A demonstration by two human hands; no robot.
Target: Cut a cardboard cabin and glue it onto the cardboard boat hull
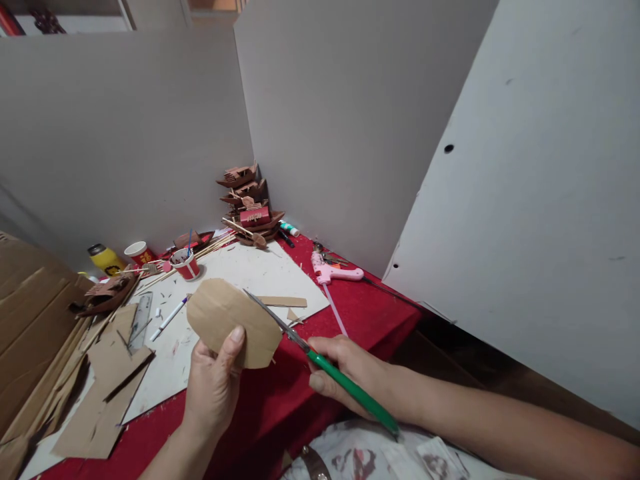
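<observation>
Held in the left hand [213, 380], just left of and below frame centre — a rounded piece of cardboard [225, 309], with its long axis slanting from upper left to lower right. Grasped in the right hand [361, 367], lower right of centre — green-handled scissors [323, 365], aimed up and left along the cardboard's upper-right edge. Nearer to the cardboard: the left hand, touching; the right, just beside, apart.

Grey panels [345, 120] border a red-covered table [373, 310], the floor [430, 360] seemingly brown.

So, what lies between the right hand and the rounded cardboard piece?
In the head view, the scissors' blades reach from the right hand to the cardboard piece.
</observation>
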